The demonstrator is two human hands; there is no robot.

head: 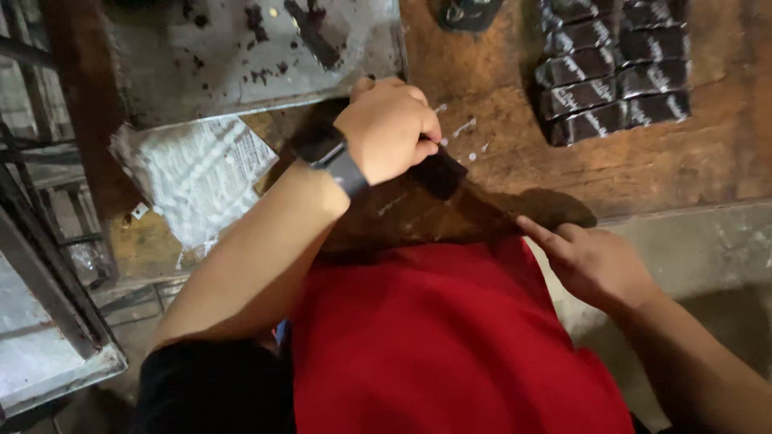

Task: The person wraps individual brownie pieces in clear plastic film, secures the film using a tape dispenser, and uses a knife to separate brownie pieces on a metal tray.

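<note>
My left hand [390, 128] is closed around a small black packet [438, 171] that sticks out below the fingers, over the worn wooden bench [515, 161]. A dark watch sits on that wrist. My right hand [591, 261] is lower right at the bench's front edge, empty, fingers slightly apart with the forefinger stretched toward the bench. A red shirt fills the lower middle.
Several black packets [615, 68] lie in rows at the bench's far right. A stained metal plate [249, 48] lies at the top left, with a clear wrapped bundle of white pieces [197, 173] below it. A metal rack [48, 281] stands at the left.
</note>
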